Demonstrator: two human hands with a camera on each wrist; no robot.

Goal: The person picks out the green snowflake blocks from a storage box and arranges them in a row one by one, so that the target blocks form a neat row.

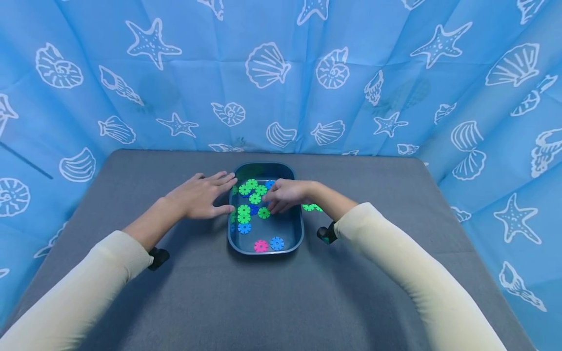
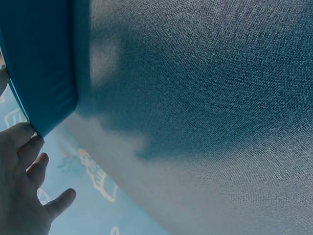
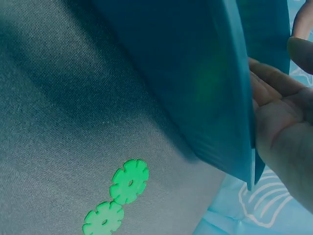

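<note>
A dark blue-grey tray holds several notched plastic discs, mostly green, with some blue and one pink disc. My left hand spreads over the tray's left side, its fingertips at the rim; the left wrist view shows the left hand against that rim. My right hand reaches down inside the tray, bent fingers beside a green disc. In the right wrist view, the tray wall hides the fingertips of the right hand, so whether they pinch a disc is unclear.
Right of the tray, under my right forearm, two green discs lie edge to edge on the grey cloth-covered table. Behind the table hangs a blue curtain with white shells and starfish.
</note>
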